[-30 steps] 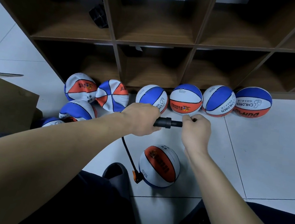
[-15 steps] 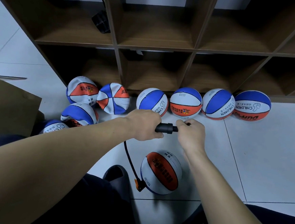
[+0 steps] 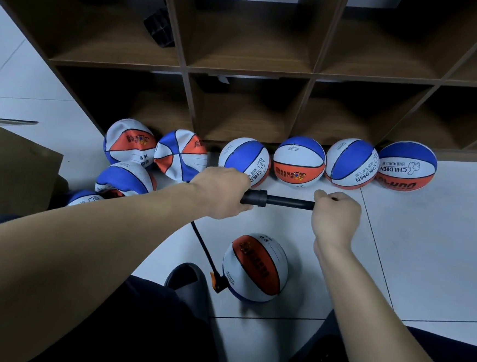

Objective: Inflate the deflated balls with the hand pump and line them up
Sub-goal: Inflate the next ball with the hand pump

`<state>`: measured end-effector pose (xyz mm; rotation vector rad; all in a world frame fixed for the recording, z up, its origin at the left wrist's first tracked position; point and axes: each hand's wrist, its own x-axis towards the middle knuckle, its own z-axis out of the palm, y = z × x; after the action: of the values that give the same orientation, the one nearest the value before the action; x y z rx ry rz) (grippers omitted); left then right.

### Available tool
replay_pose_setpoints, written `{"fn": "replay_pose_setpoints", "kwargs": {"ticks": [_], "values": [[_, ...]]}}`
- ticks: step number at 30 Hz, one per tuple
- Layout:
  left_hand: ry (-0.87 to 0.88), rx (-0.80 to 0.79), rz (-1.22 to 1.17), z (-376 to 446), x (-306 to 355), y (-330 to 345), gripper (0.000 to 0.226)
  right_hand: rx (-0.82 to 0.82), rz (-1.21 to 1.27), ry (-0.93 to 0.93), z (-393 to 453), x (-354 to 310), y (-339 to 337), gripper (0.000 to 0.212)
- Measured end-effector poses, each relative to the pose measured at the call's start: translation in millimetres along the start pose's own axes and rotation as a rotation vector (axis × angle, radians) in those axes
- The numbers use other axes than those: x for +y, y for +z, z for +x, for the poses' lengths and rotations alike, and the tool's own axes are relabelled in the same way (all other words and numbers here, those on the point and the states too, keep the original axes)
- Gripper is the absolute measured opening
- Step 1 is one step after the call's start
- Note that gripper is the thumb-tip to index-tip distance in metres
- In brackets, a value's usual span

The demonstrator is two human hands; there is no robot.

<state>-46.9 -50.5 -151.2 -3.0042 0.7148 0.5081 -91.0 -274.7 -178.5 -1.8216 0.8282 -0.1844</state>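
My left hand grips the barrel of the black hand pump. My right hand grips the pump's handle, with the black rod drawn out between the two hands. A black hose runs down from the pump to an orange connector at the side of an orange, white and blue ball on the floor in front of me. Several round balls stand in a row along the shelf's foot. Several dented, flat balls lie at the left.
A dark wooden cubby shelf fills the back, with a black object in one upper cell. A cardboard box stands at the left. My dark trouser legs and a dark slipper are at the bottom. The floor is white tile.
My right hand has pulled the handle to the right, so the rod shows much longer than half a second ago, when the hands were close together. The left hand keeps its hold.
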Motion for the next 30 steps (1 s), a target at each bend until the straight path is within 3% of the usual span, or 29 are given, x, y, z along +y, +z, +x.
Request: {"fn": "replay_pose_setpoints", "kwargs": {"ticks": [3, 16, 25, 30], "values": [[0.009, 0.009, 0.012, 0.3, 2.7, -2.9, 0.034, -0.025, -0.004, -0.021, -9.0, 1.1, 9.8, 0.041], [0.036, 0.050, -0.071, -0.6, 23.5, 1.8, 0.037, -0.163, -0.039, -0.150, -40.0, -7.4, 37.6, 0.028], [0.053, 0.005, -0.101, 2.9, 13.4, -0.1, 0.033, -0.242, -0.042, -0.068, -11.4, -10.9, 14.1, 0.034], [0.007, -0.017, -0.085, 3.7, -1.8, -1.1, 0.033, -0.135, 0.042, 0.041, 16.4, -11.2, -14.0, 0.027]]}}
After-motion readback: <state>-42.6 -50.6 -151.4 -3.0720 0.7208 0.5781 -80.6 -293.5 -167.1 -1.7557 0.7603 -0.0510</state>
